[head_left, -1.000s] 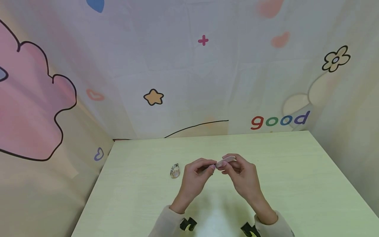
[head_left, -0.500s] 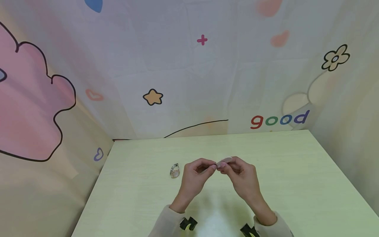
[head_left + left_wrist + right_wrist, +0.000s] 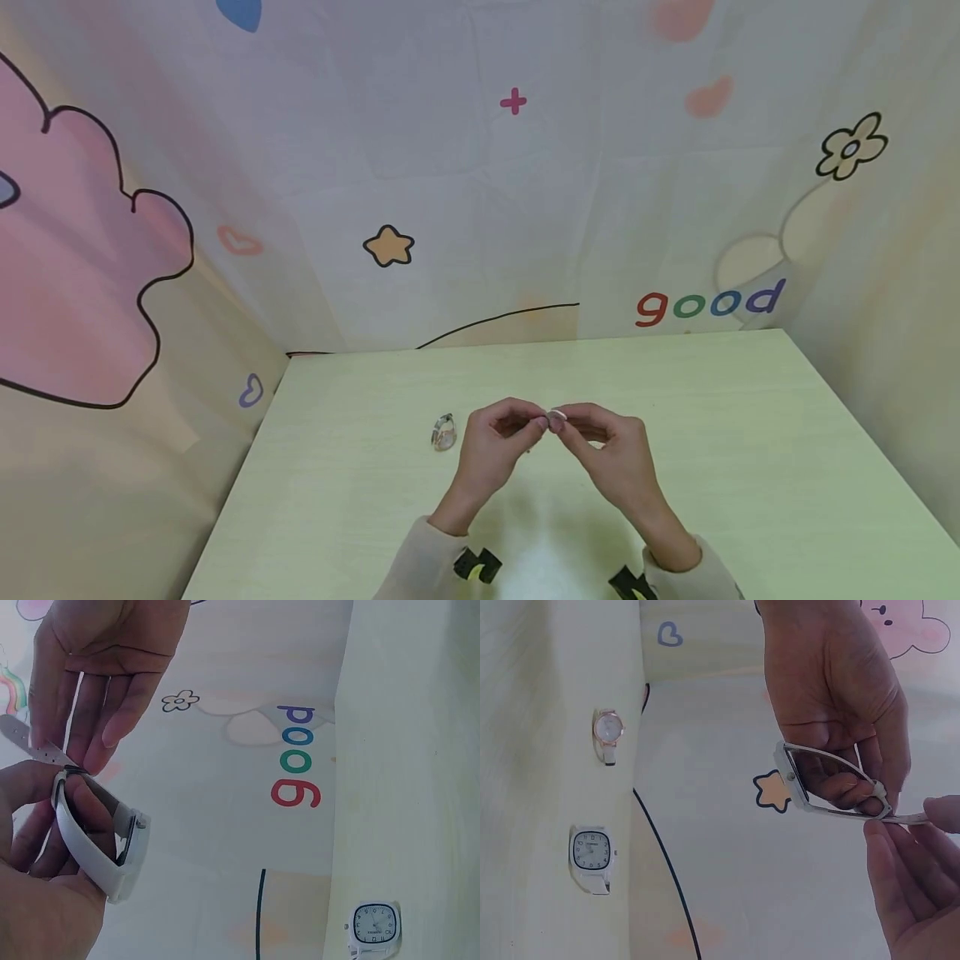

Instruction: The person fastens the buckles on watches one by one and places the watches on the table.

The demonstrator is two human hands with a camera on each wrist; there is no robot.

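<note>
A white wristwatch (image 3: 133,859) with its strap closed into a loop is held up above the table between both hands. My left hand (image 3: 489,454) pinches the strap near the buckle, its fingers reaching inside the loop. The strap's free end (image 3: 34,741), with small holes, sticks out past the buckle. In the right wrist view, my right hand (image 3: 919,889) pinches that end between thumb and fingers. The watch's case (image 3: 792,776) is seen from the side, so its dial is hidden. Only a sliver of the strap (image 3: 557,415) shows between the fingertips in the head view.
On the pale table (image 3: 360,500) lie a round-faced watch (image 3: 608,729) with a rose-coloured rim and a square-faced white watch (image 3: 591,851). My left hand mostly hides the square one in the head view. A printed cloth (image 3: 450,167) hangs behind.
The strap's free end, which stood out up and to the right, has turned so that little of it shows. My right fingers have shifted on it; my left hand has barely moved.
</note>
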